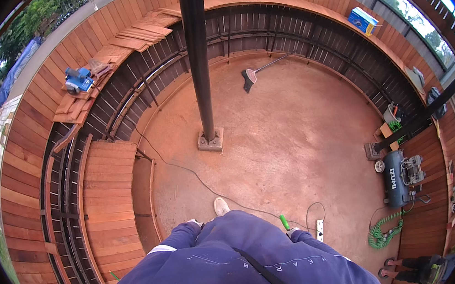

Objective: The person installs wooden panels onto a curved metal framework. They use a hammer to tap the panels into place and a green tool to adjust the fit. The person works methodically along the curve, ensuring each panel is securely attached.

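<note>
My right hand [292, 231] is low by my right side, partly hidden by the dark blue sleeve. From it sticks up a bright green handle [284, 222], and the rest of that tool is hidden. On my left, my left hand [196, 223] shows only in part past the cuff, too small to make out its fingers. My light-coloured shoe [221, 206] stands on the reddish floor between the hands. Just right of my right hand lies a white power strip [319, 231] with a dark cord [198, 175] running across the floor.
Curved wooden benches surround the floor, with a black post [199, 61] ahead. Loose planks [141, 35] and a blue power tool [79, 80] rest at left. A broom [250, 76] lies far off. At right are an air compressor [396, 179], green coiled hose [381, 235] and another person [418, 270].
</note>
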A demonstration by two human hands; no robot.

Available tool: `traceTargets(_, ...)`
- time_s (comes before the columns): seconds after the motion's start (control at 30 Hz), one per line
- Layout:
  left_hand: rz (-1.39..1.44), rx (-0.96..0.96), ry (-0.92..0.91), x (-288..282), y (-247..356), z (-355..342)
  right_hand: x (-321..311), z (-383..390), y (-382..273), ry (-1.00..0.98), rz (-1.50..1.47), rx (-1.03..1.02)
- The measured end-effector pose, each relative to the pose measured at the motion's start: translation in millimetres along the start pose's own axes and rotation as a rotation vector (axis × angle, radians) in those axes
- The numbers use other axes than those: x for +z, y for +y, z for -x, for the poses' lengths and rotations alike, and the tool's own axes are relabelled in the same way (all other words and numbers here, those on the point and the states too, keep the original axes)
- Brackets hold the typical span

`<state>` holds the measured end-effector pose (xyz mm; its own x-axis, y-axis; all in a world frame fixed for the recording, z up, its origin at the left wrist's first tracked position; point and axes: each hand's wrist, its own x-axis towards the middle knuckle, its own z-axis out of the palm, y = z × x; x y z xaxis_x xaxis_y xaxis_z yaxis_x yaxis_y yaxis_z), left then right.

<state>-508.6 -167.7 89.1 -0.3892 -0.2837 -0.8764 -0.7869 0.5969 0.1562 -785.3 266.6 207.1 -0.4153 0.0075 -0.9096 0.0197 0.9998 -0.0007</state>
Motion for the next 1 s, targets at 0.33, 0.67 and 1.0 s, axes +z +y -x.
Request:
traceTargets(0.33, -0.450, 0.642, 0.438, -262.6, 175.6, 123.8, -117.2, 23.7, -190.1, -0.138, -0.189, -0.554)
traceTargets(0.67, -0.536, 0.820, -0.313, -255.9, 342.3, -0.4, -190.5, 15.0, -218.8, -0.054, 0.270, -0.687)
traceTargets(1.0, -0.394, 0.392, 0.047, -363.5, 421.4, -76.7, -379.4, -138.5, -177.5, 0.201, 0.169, -0.490)
